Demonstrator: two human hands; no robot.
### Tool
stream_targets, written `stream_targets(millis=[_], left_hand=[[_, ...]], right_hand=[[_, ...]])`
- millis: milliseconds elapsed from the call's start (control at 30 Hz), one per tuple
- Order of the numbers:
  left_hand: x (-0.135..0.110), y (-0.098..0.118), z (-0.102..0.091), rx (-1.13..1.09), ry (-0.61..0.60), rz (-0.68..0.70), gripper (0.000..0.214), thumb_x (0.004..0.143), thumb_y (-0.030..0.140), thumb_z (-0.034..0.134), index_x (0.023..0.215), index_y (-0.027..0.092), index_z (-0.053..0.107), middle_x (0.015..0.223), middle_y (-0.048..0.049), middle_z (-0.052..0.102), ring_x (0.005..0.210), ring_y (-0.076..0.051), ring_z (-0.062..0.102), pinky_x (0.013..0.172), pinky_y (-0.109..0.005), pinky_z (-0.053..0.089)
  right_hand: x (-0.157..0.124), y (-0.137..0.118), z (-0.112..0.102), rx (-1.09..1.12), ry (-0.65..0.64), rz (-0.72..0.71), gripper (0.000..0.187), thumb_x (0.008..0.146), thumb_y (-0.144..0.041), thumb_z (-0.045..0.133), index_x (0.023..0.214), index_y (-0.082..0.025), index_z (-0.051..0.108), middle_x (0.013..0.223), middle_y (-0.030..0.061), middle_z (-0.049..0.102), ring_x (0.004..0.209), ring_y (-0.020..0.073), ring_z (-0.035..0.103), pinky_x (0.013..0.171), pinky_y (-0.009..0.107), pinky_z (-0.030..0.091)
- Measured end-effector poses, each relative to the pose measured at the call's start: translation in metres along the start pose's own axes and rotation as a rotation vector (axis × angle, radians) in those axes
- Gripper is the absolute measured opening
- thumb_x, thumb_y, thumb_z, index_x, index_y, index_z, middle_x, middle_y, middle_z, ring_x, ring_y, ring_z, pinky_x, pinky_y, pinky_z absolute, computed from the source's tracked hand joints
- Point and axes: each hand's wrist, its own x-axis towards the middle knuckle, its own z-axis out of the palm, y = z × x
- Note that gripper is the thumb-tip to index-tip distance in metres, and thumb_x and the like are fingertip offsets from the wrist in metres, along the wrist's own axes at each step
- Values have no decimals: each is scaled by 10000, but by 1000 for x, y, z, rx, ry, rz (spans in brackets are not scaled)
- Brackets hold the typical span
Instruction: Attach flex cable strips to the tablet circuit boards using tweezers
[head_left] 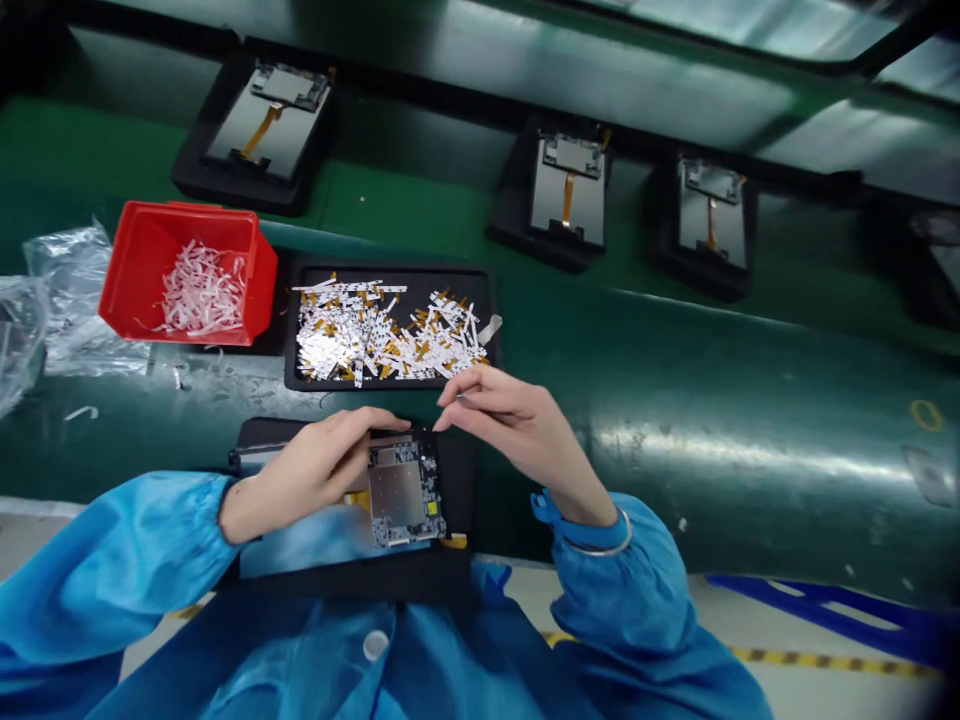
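Observation:
A tablet-like device with a bare circuit board (399, 490) and a silvery panel (307, 545) lies on a black pad (456, 480) right in front of me. Across its upper part rests my left hand (319, 465), fingers stretched out and their tips at the board's top edge. My right hand (514, 415) hovers just right of that edge, thumb and fingers drawn into a pinch; whatever sits between them is too small to make out. Beyond both hands, a black tray (491, 290) holds a heap of white strips with gold-coloured ends (360, 335).
A red bin (259, 270) with white paper-like shreds (202, 290) stands at left, beside crumpled clear plastic (82, 300). Farther back on the green bench, similar devices (274, 120), (570, 190), (712, 215) lie on black blocks. A loose white scrap (81, 412) lies at left.

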Motion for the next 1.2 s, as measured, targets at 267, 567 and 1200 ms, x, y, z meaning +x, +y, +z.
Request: stream_targets(millis=[267, 567, 1200], left_hand=[[1, -2, 11, 198, -21, 192, 323, 1013, 164, 395, 1312, 177, 516, 1324, -64, 654, 1192, -183, 626, 999, -310, 501], [9, 2, 12, 204, 34, 202, 191, 998, 200, 505, 1185, 173, 534, 1172, -53, 702, 1065, -164, 662, 917, -281, 499], [-6, 5, 7, 387, 6, 300, 298, 962, 141, 559, 1258, 109, 563, 1197, -97, 686, 1159, -255, 610, 874, -358, 463]], right_hand=[[2, 30, 19, 465, 105, 296, 429, 913, -610, 551, 784, -212, 458, 627, -77, 552, 330, 26, 459, 283, 160, 319], [1, 35, 24, 615, 10, 298, 401, 815, -417, 754, 912, -228, 414, 735, -61, 667, 569, 149, 733, 499, 221, 620], [-2, 34, 27, 509, 110, 182, 284, 865, -319, 703, 881, -252, 428, 705, -80, 670, 544, 151, 724, 481, 254, 621]])
